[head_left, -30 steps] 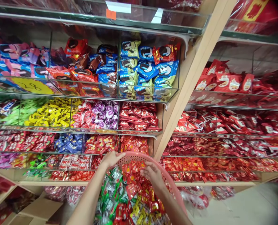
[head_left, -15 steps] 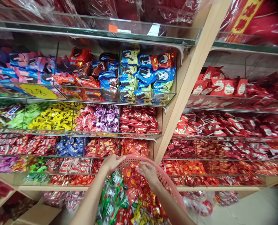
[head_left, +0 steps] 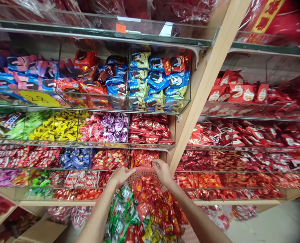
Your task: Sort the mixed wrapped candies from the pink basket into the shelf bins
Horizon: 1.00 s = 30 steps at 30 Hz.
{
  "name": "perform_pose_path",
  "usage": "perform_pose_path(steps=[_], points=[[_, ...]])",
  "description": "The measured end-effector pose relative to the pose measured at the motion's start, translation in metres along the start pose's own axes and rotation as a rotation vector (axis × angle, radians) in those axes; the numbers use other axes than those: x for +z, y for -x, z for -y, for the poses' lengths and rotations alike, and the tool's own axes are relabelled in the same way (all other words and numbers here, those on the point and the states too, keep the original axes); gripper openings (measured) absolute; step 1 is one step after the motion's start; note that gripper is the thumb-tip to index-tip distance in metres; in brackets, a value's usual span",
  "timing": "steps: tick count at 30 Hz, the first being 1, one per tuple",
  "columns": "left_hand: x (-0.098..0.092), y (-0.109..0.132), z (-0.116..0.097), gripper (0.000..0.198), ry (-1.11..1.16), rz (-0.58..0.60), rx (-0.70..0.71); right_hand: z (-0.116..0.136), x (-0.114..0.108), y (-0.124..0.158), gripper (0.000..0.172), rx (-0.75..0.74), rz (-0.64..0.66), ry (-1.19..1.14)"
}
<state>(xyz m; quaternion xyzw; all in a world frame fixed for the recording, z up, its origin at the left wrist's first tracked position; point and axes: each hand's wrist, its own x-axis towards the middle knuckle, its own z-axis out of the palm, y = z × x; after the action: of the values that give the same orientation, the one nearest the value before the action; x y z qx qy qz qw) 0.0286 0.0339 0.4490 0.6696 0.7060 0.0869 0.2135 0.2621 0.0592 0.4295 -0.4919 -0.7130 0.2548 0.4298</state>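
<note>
The left hand (head_left: 121, 174) and right hand (head_left: 163, 172) curl closed over the far rim of a pink plastic basket (head_left: 142, 170), heaped with wrapped candies (head_left: 142, 211). Just beyond stand glass shelf bins (head_left: 150, 145) of sweets, with a wooden upright (head_left: 197, 101) between them and red packets (head_left: 246, 135) on the right.

Bright, even light fills the head view, leaving only soft shadows beneath the glass shelves (head_left: 89, 31), whose edges catch small white glare. The wide lens bends the wooden upright (head_left: 197, 91), and the far corners darken and soften.
</note>
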Motion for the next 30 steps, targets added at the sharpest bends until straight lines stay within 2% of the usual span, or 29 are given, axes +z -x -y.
perform_pose_path(steps=[4, 7, 11, 16, 19, 23, 27, 30], points=[[-0.001, 0.0, -0.001, 0.074, -0.014, -0.005, -0.004, -0.01, 0.013, -0.04, 0.027, -0.077, 0.148, 0.084], [-0.002, 0.0, -0.001, 0.074, -0.023, -0.006, -0.004, -0.018, 0.027, -0.057, 0.027, -0.076, 0.245, 0.13], [-0.001, 0.0, -0.001, 0.072, -0.009, -0.023, -0.006, -0.024, 0.038, -0.065, 0.021, -0.055, 0.352, 0.169], [-0.003, 0.001, -0.002, 0.073, 0.008, 0.005, -0.017, -0.025, 0.031, -0.067, 0.015, -0.083, 0.411, 0.147], [-0.003, 0.002, -0.003, 0.072, 0.009, 0.011, -0.017, -0.022, 0.02, -0.066, 0.012, -0.1, 0.393, 0.115], [-0.003, 0.001, -0.002, 0.072, 0.001, -0.008, -0.017, -0.01, 0.001, -0.06, 0.008, -0.102, 0.289, 0.044], [-0.001, -0.001, 0.0, 0.071, -0.003, -0.007, -0.015, 0.004, -0.013, -0.046, 0.014, -0.085, 0.143, -0.038], [-0.001, -0.001, 0.0, 0.071, -0.004, -0.004, -0.018, 0.012, -0.015, -0.03, 0.02, -0.045, 0.043, -0.116]])
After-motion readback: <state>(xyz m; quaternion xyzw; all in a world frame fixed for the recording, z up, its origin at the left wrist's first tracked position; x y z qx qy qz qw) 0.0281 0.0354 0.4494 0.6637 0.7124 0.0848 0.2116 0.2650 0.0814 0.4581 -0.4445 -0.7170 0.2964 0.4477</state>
